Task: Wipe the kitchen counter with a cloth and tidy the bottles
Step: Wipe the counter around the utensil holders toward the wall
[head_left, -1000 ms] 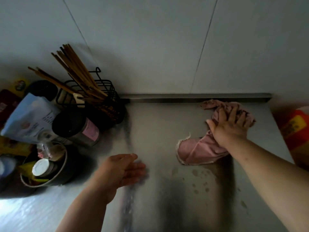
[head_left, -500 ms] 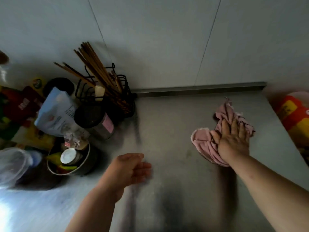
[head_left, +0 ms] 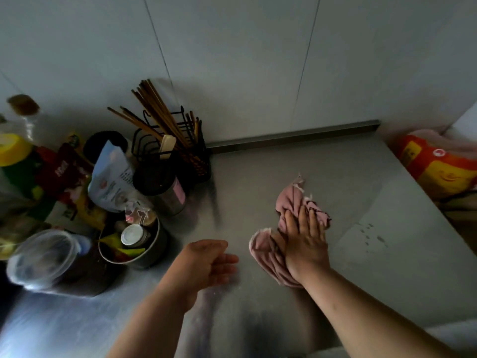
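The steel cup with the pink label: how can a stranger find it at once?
Start at the black wire rack of chopsticks in the counter's left back corner. The steel cup stands directly in front of it. Only it has a shiny metal wall, dark top and pink label.

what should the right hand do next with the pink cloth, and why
Probably sweep the crumpled pink cloth rightward. The right hand presses it flat on the grey steel counter, and a patch of small dark spots lies just to its right, unwiped. The left hand hovers open and empty, clear of that path.
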### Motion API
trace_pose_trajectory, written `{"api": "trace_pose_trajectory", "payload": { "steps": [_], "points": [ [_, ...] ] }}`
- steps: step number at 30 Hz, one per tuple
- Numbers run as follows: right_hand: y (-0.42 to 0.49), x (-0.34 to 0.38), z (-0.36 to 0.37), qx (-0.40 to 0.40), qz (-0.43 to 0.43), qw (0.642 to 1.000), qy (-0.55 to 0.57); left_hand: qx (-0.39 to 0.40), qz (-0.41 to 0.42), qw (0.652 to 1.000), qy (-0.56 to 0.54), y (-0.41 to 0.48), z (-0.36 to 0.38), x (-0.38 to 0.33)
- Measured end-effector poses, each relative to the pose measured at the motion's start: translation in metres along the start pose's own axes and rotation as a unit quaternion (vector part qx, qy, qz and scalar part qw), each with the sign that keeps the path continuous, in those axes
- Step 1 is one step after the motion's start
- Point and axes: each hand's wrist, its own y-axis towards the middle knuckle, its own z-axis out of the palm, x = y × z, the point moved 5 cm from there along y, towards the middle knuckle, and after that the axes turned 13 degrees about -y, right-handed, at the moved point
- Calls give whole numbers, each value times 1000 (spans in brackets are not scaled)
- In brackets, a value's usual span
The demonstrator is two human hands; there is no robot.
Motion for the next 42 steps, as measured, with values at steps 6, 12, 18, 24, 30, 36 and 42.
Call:
{"api": "trace_pose_trajectory", "payload": {
  "steps": [6, 12, 18, 24, 30, 36, 42],
  "points": [
    [-42, 33, 2, -38, -79, 996, -4, 7, -4, 1000, 22, -8, -7, 11],
    [-72, 19, 8, -91, -172, 980, 34, 14, -3, 1000, 22, -11, -23, 16],
    [-61, -78, 16, -72, 99, 993, 4, 5, 5, 1000, -9, -19, -52, 27],
    [-26, -39, 9, -28, 108, 994, 13, -29, 2, 999, -42, -32, -90, 44],
    [-48, 78, -3, -99, -83, 991, 44, -54, 4, 996, -65, -37, -108, 54],
    [-110, 113, -4, -142, -262, 948, 114, -44, 3, 998, -52, -37, -96, 54],
    [-104, 10, 18, -157, -163, 974, 34, -23, 5, 999, -39, -28, -71, 44]
  ]
}}
